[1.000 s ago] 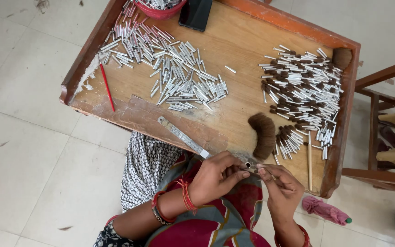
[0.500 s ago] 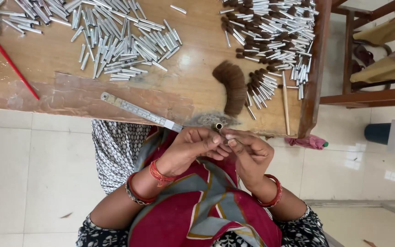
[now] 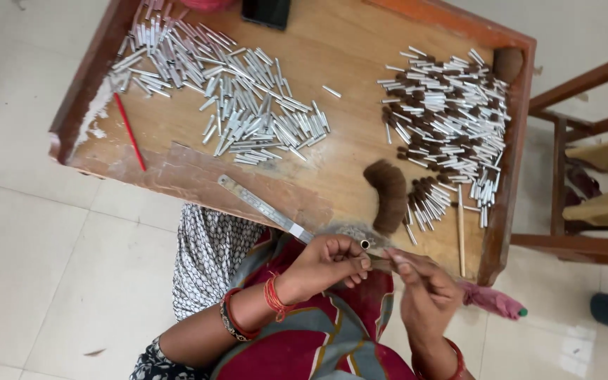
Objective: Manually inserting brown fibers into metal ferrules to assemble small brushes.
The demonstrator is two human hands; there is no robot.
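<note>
My left hand [image 3: 328, 262] is closed around a small silver metal tube [image 3: 365, 244] whose open end faces up, just below the wooden table's near edge. My right hand [image 3: 423, 292] pinches a thin tuft of dark hair [image 3: 381, 262] at its fingertips, right beside the tube. Both hands hover over my lap. A curved bundle of brown hair [image 3: 390, 195] lies on the table just above them. To its right is a pile of tubes with brown hair set in them [image 3: 452, 119]. A heap of empty silver tubes [image 3: 226, 91] covers the table's left part.
A metal ruler [image 3: 262, 207] lies slanted at the wooden table's [image 3: 346, 63] near edge. A red pencil [image 3: 129, 131] sits at left, a thin wooden stick [image 3: 461, 229] at right, a black phone [image 3: 266, 12] at the far edge. A wooden chair frame [image 3: 585, 162] stands right.
The view has shifted back so the table appears whole again. My hands stay together below the near edge; my right hand has drawn slightly down and right from the tube.
</note>
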